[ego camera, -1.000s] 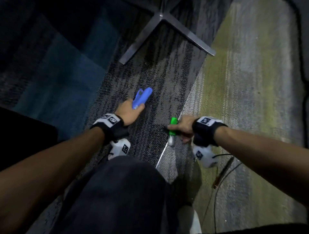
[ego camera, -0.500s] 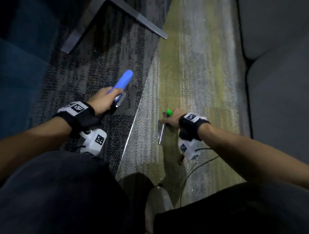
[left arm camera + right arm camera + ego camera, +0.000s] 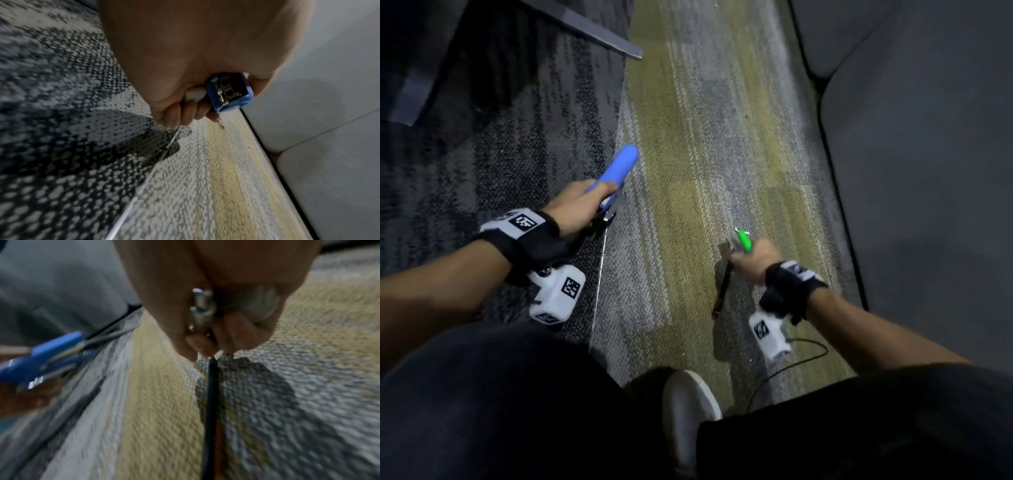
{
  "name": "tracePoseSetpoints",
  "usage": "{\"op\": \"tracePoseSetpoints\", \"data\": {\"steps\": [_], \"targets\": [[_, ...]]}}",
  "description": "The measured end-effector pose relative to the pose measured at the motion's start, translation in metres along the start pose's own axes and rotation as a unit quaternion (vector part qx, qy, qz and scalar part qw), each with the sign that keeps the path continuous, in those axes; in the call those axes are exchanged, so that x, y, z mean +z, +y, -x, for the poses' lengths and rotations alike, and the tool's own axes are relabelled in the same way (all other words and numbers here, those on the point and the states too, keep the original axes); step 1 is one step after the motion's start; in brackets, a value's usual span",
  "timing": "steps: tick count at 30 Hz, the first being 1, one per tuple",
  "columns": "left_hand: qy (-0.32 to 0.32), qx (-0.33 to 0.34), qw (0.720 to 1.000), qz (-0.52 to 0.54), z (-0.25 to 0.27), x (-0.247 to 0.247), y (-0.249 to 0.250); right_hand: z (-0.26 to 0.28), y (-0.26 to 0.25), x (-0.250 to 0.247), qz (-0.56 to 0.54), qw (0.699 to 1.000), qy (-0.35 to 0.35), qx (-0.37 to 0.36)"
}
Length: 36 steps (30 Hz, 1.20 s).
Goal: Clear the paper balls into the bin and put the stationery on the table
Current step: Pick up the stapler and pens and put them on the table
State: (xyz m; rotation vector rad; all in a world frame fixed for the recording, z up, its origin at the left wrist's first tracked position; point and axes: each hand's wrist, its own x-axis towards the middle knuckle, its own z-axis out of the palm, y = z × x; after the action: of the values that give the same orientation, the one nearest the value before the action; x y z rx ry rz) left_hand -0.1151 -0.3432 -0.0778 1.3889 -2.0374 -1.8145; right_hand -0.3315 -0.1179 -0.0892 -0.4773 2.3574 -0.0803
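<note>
My left hand [image 3: 580, 210] grips a blue stapler [image 3: 619, 169] and holds it above the carpet; the left wrist view shows the stapler's end [image 3: 230, 91] in the curled fingers, with a small white thing beside it. My right hand [image 3: 756, 260] is low over the carpet, curled round a green-capped pen [image 3: 745, 240]. A silver pen [image 3: 201, 313] shows in the same fist. Its fingertips [image 3: 203, 345] meet the top end of a dark pencil [image 3: 722, 289] that lies on the carpet [image 3: 211, 394]. No paper balls, bin or table are in view.
A grey sofa [image 3: 928, 171] runs along the right side, close to the right hand. Metal chair legs [image 3: 592, 32] spread at the upper left. My white shoe [image 3: 688, 404] and a thin black cable [image 3: 801, 359] lie near my knees.
The view has swung right toward the sofa. My right hand, still holding the green pen, has moved down to the dark pencil on the carpet. The left hand keeps the stapler.
</note>
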Motion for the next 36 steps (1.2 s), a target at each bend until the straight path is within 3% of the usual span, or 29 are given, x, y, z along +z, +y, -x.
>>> {"op": "tracePoseSetpoints", "data": {"steps": [2, 5, 7, 9, 11, 13, 17, 24, 30, 36], "targets": [[-0.018, 0.006, 1.0, -0.015, -0.003, 0.007, -0.002, 0.005, 0.011, 0.015, 0.078, 0.997, -0.006, 0.018], [-0.028, 0.009, 0.999, -0.018, -0.002, 0.011, 0.0, 0.004, -0.001, 0.029, 0.098, 0.995, -0.02, 0.009], [-0.036, 0.016, 0.999, -0.027, 0.001, 0.012, 0.005, -0.003, -0.015, 0.025, 0.02, 1.0, -0.021, -0.003], [-0.032, 0.015, 0.999, -0.025, 0.0, 0.009, 0.006, -0.007, -0.034, 0.008, -0.135, 0.989, -0.017, -0.05], [-0.023, 0.011, 0.999, -0.019, -0.003, 0.002, 0.011, -0.007, -0.057, -0.014, -0.31, 0.945, -0.048, -0.092], [-0.008, -0.001, 0.999, -0.037, -0.008, -0.008, 0.02, -0.003, -0.081, -0.031, -0.398, 0.903, -0.094, -0.13], [-0.008, 0.022, 0.997, -0.069, -0.015, -0.032, 0.041, -0.002, -0.117, -0.042, -0.442, 0.869, -0.126, -0.184], [-0.021, 0.049, 0.994, -0.099, 0.013, -0.097, 0.053, 0.009, -0.178, -0.061, -0.421, 0.857, -0.146, -0.259], [0.038, 0.027, 0.997, -0.064, 0.082, -0.158, 0.076, 0.052, -0.221, -0.104, -0.439, 0.856, -0.159, -0.22], [0.068, -0.024, 0.997, -0.013, 0.153, -0.175, 0.163, 0.144, -0.249, -0.165, -0.482, 0.832, -0.22, -0.164]]}}
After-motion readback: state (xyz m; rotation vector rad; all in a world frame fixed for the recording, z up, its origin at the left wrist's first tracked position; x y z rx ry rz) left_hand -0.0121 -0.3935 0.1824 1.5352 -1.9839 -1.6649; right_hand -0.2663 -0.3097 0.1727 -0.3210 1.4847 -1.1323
